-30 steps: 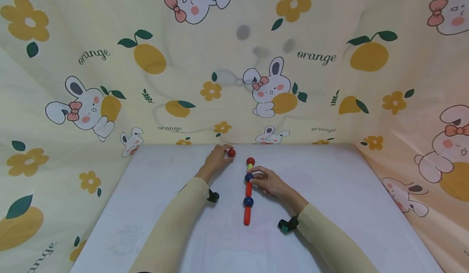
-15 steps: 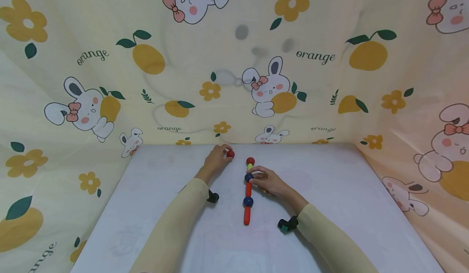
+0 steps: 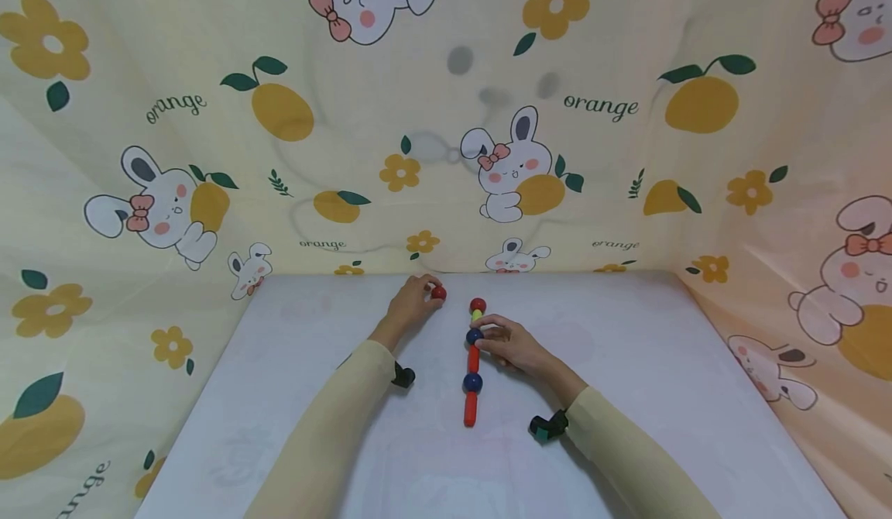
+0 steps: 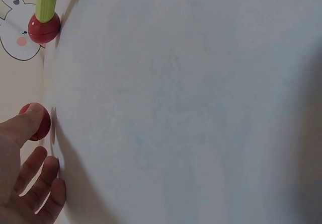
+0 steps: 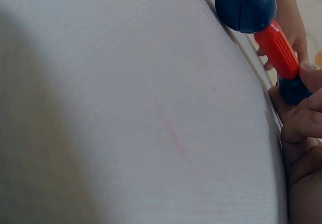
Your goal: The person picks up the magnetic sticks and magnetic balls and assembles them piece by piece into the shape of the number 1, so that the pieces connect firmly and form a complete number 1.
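A row of joined rods and balls runs away from me over the table: a near red rod [image 3: 470, 409], a blue ball [image 3: 472, 382], another red rod [image 3: 474, 359], a second blue ball [image 3: 475, 337], a short yellow-green rod [image 4: 46, 3] and a red ball [image 3: 477, 305] at the far end. My right hand [image 3: 519, 346] pinches the second blue ball from the right side. To the left of the row, my left hand [image 3: 411, 302] holds a separate red ball [image 4: 41, 123] between thumb and finger, apart from the row. Its other fingers are loosely bent.
The white table [image 3: 592, 317] reaches back to a cream curtain [image 3: 376, 132] printed with rabbits and oranges. Dark wrist cameras, such as the right one [image 3: 548, 427], sit at both cuffs.
Almost nothing differs. The loose red ball in my left hand has shifted very slightly toward the left and nearer. My right hand keeps its grip on the blue ball.
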The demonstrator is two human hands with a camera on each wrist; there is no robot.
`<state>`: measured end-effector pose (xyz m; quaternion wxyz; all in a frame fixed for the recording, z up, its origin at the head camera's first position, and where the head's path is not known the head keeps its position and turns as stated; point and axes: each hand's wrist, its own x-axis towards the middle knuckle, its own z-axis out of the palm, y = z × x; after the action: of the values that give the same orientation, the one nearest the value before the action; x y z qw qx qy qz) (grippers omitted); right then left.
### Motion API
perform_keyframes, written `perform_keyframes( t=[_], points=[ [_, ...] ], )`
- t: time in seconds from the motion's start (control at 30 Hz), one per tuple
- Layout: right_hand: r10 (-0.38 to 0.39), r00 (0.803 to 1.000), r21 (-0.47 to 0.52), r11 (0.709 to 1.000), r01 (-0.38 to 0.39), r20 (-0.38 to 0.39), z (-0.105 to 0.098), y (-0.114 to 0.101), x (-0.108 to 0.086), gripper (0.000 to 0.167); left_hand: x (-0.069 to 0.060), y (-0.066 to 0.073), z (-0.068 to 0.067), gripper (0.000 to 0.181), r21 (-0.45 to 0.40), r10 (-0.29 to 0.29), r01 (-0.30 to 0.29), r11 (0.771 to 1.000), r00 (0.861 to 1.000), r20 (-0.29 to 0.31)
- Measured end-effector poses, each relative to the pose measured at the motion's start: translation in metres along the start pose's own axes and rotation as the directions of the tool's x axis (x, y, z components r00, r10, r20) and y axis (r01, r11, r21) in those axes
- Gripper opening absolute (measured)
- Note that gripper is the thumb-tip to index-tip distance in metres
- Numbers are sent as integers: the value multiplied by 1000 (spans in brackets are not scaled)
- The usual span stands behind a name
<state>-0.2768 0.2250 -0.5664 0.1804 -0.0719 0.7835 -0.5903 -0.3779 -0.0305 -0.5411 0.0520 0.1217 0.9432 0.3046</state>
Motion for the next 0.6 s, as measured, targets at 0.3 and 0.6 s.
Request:
perform_keyframes(
  t=[0.3,0.6],
  points=[
    [-13,1000,-27,1000,12,-24,2,0,0,40,-4,-7,0,37,-56,-11,13,998,1000,29],
    [2,999,-25,1000,-3,-32,2,-1,0,39,-17,-5,1,37,-113,84,-81,990,996,19]
  ],
)
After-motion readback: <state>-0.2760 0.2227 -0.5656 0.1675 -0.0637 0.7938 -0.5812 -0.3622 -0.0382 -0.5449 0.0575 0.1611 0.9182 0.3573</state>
